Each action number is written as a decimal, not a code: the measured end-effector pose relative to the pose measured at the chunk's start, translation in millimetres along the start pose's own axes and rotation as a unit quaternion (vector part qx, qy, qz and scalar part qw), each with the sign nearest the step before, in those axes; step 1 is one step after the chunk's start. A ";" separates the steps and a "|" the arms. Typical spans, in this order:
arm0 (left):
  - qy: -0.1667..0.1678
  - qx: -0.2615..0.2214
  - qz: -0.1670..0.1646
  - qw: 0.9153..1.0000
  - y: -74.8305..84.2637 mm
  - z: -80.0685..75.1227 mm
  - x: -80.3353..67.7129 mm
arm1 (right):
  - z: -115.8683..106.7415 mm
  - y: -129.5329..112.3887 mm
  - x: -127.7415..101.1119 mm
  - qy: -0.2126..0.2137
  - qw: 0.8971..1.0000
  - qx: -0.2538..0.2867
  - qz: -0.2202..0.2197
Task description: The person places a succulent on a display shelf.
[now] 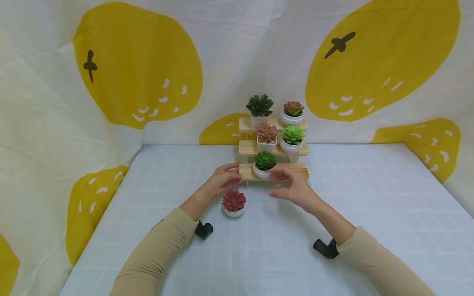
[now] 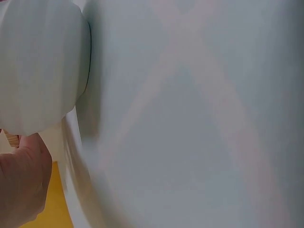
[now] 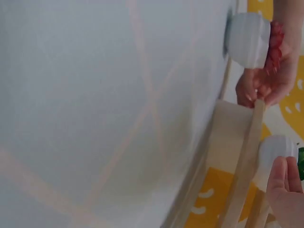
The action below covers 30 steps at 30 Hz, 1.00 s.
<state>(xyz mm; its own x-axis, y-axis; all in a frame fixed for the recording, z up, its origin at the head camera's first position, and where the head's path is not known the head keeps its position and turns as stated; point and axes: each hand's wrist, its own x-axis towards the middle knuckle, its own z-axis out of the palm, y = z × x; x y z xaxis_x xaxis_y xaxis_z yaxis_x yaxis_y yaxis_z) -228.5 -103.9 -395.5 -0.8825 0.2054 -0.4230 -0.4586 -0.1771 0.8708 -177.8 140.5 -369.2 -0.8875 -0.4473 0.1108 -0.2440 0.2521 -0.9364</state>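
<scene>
A three-tier wooden plant stand (image 1: 292, 168) stands at the back of the table. My left hand (image 1: 224, 179) holds the left end of its lowest shelf, with fingertips around the board's end (image 3: 257, 114) in the right wrist view. On that shelf sits a green succulent in a round white pot (image 1: 265, 162). My right hand (image 1: 294, 189) is at the pot's right side, fingers (image 3: 279, 173) extended beside it and thumb spread apart below. A red succulent in a white pot (image 1: 234, 202) stands on the table below my left hand; its pot (image 2: 42, 66) looms large in the left wrist view.
The middle shelf carries a pink succulent (image 1: 266, 133) and a light green one (image 1: 293, 137). On top stand a dark green succulent (image 1: 260, 107) and a reddish one (image 1: 293, 112). Behind the table (image 1: 370, 205) hangs a white cloth (image 1: 252, 49) with yellow fruit prints.
</scene>
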 end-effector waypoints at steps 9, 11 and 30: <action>0.001 -0.004 0.005 1.000 0.1 -0.2 1.6 | 13.4 10.8 -1.2 -0.080 0.996 0.033 0.013; 0.000 -0.002 0.003 1.000 0.4 0.3 1.8 | 16.7 13.2 -0.2 -0.103 0.994 0.035 0.025; 0.002 0.009 0.005 1.000 -1.7 -1.6 2.7 | 52.1 9.6 25.6 -0.167 0.984 0.009 0.054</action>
<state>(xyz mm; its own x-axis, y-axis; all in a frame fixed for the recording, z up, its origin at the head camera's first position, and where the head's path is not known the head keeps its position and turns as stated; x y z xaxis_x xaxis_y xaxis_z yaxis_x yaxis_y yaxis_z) -230.3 -104.6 -398.5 -0.8880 0.1989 -0.4146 -0.4470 -0.1613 0.8799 -182.6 86.7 -392.7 -0.7293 -0.6764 -0.1026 -0.1457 0.3000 -0.9427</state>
